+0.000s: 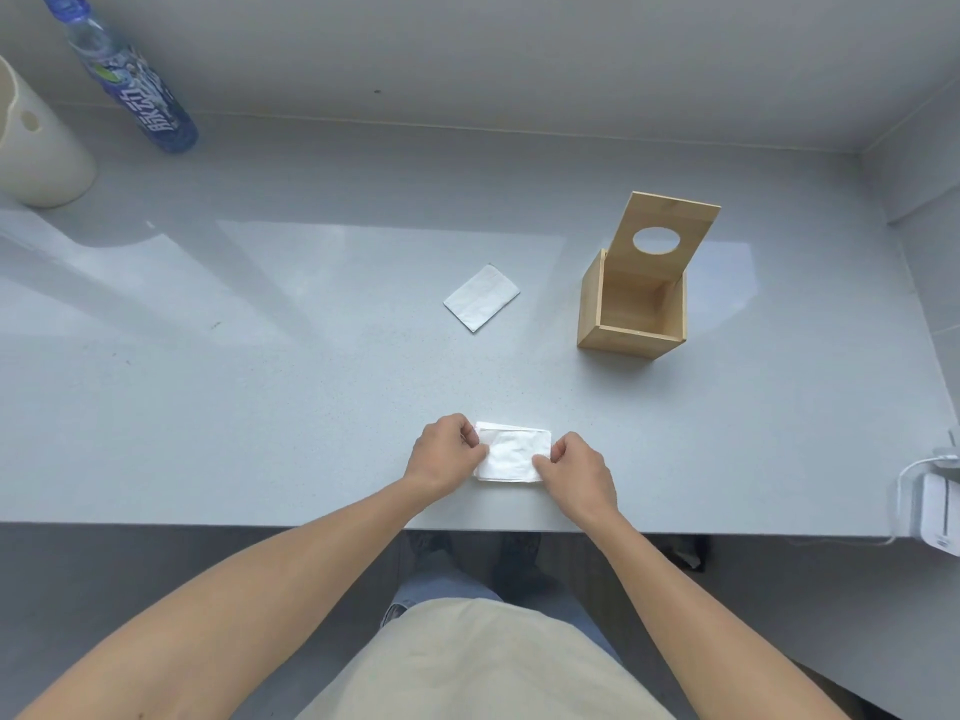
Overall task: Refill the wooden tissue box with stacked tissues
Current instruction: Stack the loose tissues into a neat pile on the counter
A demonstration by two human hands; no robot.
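A small stack of folded white tissues [511,454] lies flat on the grey counter near its front edge. My left hand [447,452] pinches the stack's left side and my right hand [576,470] pinches its right side. One more folded tissue [481,297] lies alone farther back, turned at an angle. To the right stands the wooden tissue box [631,314], open, with nothing visible inside. Its lid [662,236], which has an oval hole, is tipped up at the back.
A blue drink bottle [130,80] and a cream cylindrical container [36,142] stand at the far left by the wall. A white device with a cable [935,506] sits at the counter's right front corner. The counter's front edge [260,524] runs just under my wrists.
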